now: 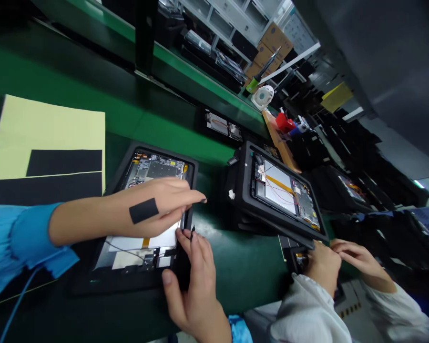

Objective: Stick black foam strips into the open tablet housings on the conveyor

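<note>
My left hand (173,193) reaches across an opened tablet (160,169), its fingers stretched out over the circuit board and white battery. A black rectangular patch (143,211) sticks to the back of this hand, and a tiny dark bit shows at one fingertip. At the tablet's right edge is my right hand (203,286), with a small black strip (192,232) between its fingertips and the thumb held apart on the frame. The tablet lies in a black frame-like tray (128,281). Part of the tablet's middle is hidden under my left hand.
Yellow backing sheet (57,128) with black strips (66,162) lies at left. On the right stands a stack of black trays (245,186) topped by another opened tablet (279,190). A co-worker's hands (323,267) work at lower right. A small white fan (263,97) stands behind.
</note>
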{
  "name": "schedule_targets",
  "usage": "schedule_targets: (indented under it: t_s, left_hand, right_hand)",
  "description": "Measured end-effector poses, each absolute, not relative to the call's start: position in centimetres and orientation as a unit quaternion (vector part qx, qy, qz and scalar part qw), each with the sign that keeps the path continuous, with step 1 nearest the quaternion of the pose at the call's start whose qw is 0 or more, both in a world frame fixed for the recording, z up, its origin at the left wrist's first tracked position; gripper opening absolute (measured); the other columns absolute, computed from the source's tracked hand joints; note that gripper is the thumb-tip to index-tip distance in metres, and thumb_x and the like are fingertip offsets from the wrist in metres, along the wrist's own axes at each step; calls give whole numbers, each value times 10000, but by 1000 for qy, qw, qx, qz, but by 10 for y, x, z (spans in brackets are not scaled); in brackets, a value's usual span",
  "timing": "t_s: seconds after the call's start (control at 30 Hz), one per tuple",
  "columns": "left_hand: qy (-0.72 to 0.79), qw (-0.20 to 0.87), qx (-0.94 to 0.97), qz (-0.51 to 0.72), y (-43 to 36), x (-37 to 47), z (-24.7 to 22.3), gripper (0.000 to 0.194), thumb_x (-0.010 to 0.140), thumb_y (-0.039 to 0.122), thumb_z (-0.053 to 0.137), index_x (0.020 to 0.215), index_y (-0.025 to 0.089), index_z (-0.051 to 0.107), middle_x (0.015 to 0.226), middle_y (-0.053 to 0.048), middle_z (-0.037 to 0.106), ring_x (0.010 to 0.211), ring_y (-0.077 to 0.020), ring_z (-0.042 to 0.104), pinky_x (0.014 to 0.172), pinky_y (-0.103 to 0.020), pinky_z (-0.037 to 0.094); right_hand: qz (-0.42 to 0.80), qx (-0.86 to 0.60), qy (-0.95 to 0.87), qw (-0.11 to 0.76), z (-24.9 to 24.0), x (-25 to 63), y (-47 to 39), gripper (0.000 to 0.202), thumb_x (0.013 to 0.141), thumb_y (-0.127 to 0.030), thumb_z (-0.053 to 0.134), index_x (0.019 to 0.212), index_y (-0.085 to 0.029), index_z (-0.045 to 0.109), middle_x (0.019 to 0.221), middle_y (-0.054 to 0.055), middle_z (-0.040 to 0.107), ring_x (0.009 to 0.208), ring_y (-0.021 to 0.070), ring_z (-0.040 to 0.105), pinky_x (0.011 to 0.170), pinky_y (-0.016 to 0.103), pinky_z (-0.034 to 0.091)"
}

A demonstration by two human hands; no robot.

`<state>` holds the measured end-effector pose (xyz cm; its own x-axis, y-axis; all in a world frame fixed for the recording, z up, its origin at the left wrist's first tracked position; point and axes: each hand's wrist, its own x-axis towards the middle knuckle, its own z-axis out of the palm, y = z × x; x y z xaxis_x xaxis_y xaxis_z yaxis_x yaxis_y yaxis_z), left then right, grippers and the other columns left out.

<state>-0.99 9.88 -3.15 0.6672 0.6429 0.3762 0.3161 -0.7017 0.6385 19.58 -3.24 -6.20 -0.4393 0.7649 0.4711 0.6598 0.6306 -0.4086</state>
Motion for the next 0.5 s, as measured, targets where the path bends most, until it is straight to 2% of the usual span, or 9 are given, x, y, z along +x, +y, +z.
schedule_targets:
  t_s: [0.1, 0.17, 0.3, 0.4, 0.5]
  left_hand:
    - [257, 423, 840, 223, 95, -6, -29, 295, 934, 156, 384, 1165, 189, 565, 909, -28, 697, 765, -168, 649, 713, -267, 490]
    - [243, 456, 837, 178, 101, -4, -29, 240, 904, 133, 393, 1065, 190, 561, 905, -27, 693, 773, -173, 642, 696, -266, 468]
    - [224, 387, 876, 182, 119, -2, -33, 113, 925, 160, 420, 940, 206, 523, 863, -26, 631, 730, -175, 573, 643, -276, 400]
    - [223, 332, 895, 197, 127, -2, -38, 126, 955, 180, 394, 869, 206, 482, 780, -21, 563, 660, -172, 498, 612, -290, 358]
    - [222, 317, 896, 217, 128, -2, -41, 136, 947, 164, 379, 871, 209, 482, 766, -22, 552, 676, -181, 500, 625, -293, 355]
  right_hand:
    - [97, -416, -841, 331, -64, 196, -33, 690, 1034, -264, 473, 1638, -115, 173, 1414, 176, 630, 1343, 289, 563, 1101, 512, 493]
    - [104, -413, -840, 336, -65, 196, -32, 686, 1033, -257, 473, 1635, -115, 177, 1420, 180, 626, 1344, 291, 561, 1102, 513, 489]
    - [116, -407, -839, 343, -65, 197, -31, 676, 1027, -263, 487, 1628, -130, 209, 1408, 180, 634, 1339, 293, 561, 1101, 516, 484]
    - [145, -413, -827, 353, -61, 198, -30, 638, 1032, -274, 492, 1619, -187, 260, 1393, 157, 649, 1334, 282, 563, 1093, 504, 491]
    - [224, -445, -779, 380, -53, 200, -25, 525, 1043, -281, 500, 1560, -263, 410, 1285, 113, 711, 1290, 259, 592, 1062, 462, 516]
